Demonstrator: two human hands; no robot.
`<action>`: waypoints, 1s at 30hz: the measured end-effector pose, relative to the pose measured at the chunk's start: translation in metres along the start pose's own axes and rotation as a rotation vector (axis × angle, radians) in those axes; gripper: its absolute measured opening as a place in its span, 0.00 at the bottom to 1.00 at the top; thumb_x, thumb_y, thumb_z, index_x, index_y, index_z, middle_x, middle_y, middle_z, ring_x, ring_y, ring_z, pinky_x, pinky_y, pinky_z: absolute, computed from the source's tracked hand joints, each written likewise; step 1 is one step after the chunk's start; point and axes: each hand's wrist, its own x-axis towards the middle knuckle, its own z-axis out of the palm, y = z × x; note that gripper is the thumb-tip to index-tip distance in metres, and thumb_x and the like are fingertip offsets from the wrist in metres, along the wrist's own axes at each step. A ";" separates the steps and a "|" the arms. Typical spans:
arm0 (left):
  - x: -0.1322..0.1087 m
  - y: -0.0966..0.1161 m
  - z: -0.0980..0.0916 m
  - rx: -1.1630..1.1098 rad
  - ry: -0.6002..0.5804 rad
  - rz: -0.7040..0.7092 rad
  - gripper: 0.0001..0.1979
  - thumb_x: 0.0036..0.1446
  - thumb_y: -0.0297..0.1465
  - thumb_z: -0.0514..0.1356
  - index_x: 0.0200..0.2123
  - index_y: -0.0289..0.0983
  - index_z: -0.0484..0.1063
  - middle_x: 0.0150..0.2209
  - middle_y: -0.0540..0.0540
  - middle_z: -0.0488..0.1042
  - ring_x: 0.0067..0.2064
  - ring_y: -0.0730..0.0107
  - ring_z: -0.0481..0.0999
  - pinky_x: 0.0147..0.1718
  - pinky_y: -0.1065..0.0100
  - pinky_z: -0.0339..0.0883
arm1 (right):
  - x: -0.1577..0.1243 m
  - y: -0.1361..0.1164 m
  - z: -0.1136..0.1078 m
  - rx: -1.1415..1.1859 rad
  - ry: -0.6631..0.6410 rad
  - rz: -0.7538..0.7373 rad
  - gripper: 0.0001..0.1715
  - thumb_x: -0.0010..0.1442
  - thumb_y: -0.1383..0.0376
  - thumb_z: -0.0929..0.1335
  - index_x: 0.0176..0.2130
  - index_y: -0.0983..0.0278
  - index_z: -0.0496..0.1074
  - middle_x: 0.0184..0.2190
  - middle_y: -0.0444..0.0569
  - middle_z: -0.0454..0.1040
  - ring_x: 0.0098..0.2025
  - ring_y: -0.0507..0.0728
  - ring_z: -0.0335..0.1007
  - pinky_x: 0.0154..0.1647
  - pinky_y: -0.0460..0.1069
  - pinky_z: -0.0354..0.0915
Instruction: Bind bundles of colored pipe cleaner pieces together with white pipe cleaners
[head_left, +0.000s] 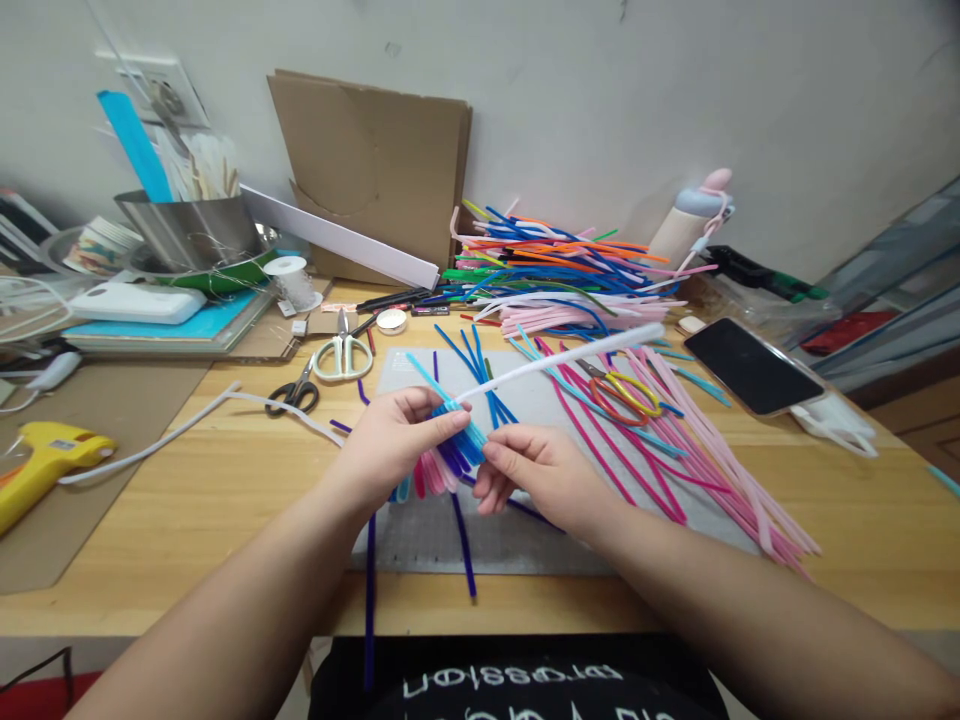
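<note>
Pinched between the thumb and fingers of my left hand (409,435) is a bundle of pipe cleaners (454,455) in light blue, purple and pink. A long white pipe cleaner (562,360) sticks out of it to the upper right. My right hand (532,465) is closed, thumb against forefinger, at the right end of the light blue strands. Part of the bundle is hidden behind my left fingers. Below it, dark purple pipe cleaners (463,545) reach toward the table's front edge. A grey mat (517,555) lies under both hands.
Pink pipe cleaners (720,460) and yellow-orange scissors (626,395) lie on the right, near a phone (752,365). A multicoloured pipe cleaner pile (562,270) is at the back. Left are green-handled scissors (343,355), black scissors (294,397) and a yellow glue gun (56,460).
</note>
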 end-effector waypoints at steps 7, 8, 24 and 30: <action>-0.003 0.004 0.001 -0.026 -0.065 -0.093 0.12 0.44 0.36 0.69 0.29 0.33 0.75 0.26 0.48 0.77 0.25 0.74 0.73 0.27 0.72 0.67 | -0.004 -0.001 -0.002 -0.100 -0.003 -0.054 0.25 0.59 0.47 0.63 0.29 0.66 0.69 0.23 0.47 0.74 0.24 0.51 0.73 0.25 0.46 0.66; -0.004 0.005 0.001 -0.023 -0.100 -0.124 0.12 0.44 0.36 0.69 0.28 0.33 0.75 0.25 0.48 0.76 0.25 0.73 0.73 0.26 0.71 0.67 | -0.005 -0.002 -0.003 -0.105 0.018 -0.079 0.27 0.60 0.46 0.62 0.29 0.66 0.69 0.23 0.47 0.73 0.24 0.51 0.72 0.24 0.46 0.64; -0.001 0.002 0.005 -0.029 -0.167 -0.091 0.13 0.45 0.31 0.69 0.34 0.35 0.71 0.29 0.49 0.76 0.29 0.73 0.76 0.31 0.71 0.71 | 0.001 -0.001 0.001 0.013 0.119 -0.081 0.17 0.57 0.53 0.68 0.31 0.65 0.67 0.21 0.40 0.68 0.21 0.48 0.65 0.20 0.43 0.59; -0.004 0.004 0.006 -0.009 -0.129 -0.127 0.09 0.45 0.31 0.69 0.29 0.34 0.73 0.25 0.51 0.75 0.25 0.75 0.73 0.25 0.74 0.68 | -0.001 0.001 0.003 0.002 0.121 -0.105 0.15 0.56 0.54 0.68 0.34 0.64 0.67 0.23 0.40 0.69 0.22 0.48 0.66 0.21 0.44 0.59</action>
